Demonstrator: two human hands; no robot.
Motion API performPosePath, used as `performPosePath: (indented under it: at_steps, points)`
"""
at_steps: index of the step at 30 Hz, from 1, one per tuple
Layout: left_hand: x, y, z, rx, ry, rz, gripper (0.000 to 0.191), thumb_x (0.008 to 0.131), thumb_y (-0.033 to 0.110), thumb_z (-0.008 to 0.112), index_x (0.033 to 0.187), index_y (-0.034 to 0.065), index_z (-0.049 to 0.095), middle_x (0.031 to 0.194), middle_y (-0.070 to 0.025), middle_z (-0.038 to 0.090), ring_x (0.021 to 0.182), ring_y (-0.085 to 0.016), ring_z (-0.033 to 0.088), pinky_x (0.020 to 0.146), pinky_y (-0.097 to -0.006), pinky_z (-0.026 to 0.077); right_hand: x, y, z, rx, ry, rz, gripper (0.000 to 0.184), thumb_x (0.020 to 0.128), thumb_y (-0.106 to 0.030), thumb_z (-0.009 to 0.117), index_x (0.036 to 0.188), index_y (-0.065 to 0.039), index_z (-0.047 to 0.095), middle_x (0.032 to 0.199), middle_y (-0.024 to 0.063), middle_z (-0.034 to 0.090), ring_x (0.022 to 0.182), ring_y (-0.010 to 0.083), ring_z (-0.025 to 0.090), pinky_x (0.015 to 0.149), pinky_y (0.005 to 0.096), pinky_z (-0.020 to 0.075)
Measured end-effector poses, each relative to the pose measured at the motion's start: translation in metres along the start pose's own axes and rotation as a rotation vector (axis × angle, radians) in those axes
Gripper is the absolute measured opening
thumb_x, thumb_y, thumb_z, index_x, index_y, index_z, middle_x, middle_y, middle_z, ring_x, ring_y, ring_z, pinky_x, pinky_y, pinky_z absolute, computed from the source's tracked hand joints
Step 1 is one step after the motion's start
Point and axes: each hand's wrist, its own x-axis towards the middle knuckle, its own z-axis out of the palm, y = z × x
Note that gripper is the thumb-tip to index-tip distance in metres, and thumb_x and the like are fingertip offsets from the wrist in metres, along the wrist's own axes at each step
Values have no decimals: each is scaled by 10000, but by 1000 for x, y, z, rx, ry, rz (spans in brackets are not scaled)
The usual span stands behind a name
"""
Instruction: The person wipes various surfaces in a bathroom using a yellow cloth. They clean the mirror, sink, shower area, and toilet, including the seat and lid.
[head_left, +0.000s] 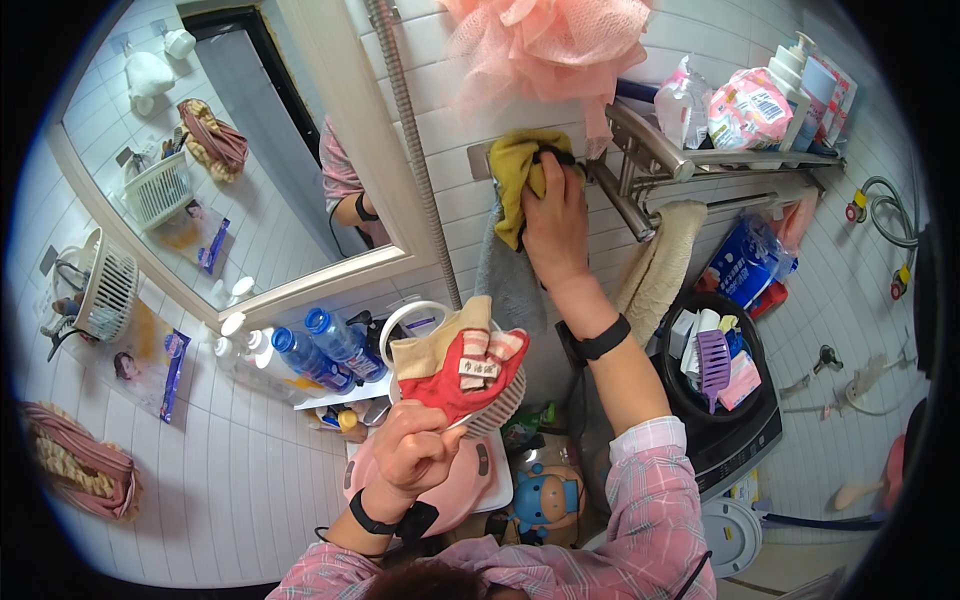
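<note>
My left hand (420, 450) grips a small red and beige cloth (469, 367) with striped parts and a sewn tag bearing writing. It is held up in front of a white plastic basket (510, 397). Higher up, my right hand (556, 225) has its fingers on a yellow-green cloth (517, 172) that hangs by the tiled wall, beside a metal wall plate (478, 161). A grey towel (511, 274) hangs just below the yellow-green cloth. The right fingertips bend over a dark band or hook at the cloth's top; what exactly they pinch is partly hidden.
A pink mesh bath puff (555, 45) hangs above my right hand. The metal rack (652, 150) with packages and bottles juts out to its right, with a cream towel (660, 255) below. A framed mirror (330, 277), a shower hose (412, 127) and blue bottles (330, 352) are at left; a pink basin (457, 487) is lower down.
</note>
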Motion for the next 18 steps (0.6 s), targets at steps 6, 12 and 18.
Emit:
performPosePath:
  at_steps: [6, 12, 18]
  points:
    - [-20, -2, 5, 16, -14, -86, 372, 748, -7, 799, 785, 117, 450, 799, -51, 615, 630, -230, 547, 570, -335, 457, 8, 12, 2, -106, -19, -114, 265, 829, -141, 586, 1070, -174, 693, 1375, 100, 409, 1190, 349, 450, 853, 452, 490]
    - [-28, 0, -10, 23, -7, -120, 353, 803, 39, 779, 773, 116, 436, 802, -74, 606, 656, -240, 545, 627, -357, 458, -28, 12, 3, -114, -99, -67, 269, 818, -97, 603, 1065, -141, 702, 1401, 115, 378, 1214, 375, 430, 937, 484, 469]
    - [-26, 2, -22, 57, -5, -116, 362, 768, -3, 787, 806, 120, 448, 802, -49, 616, 637, -231, 548, 591, -344, 459, -27, 4, 5, 22, -83, 41, 282, 776, -29, 618, 1038, -92, 701, 1375, 137, 399, 1209, 390, 423, 980, 484, 436]
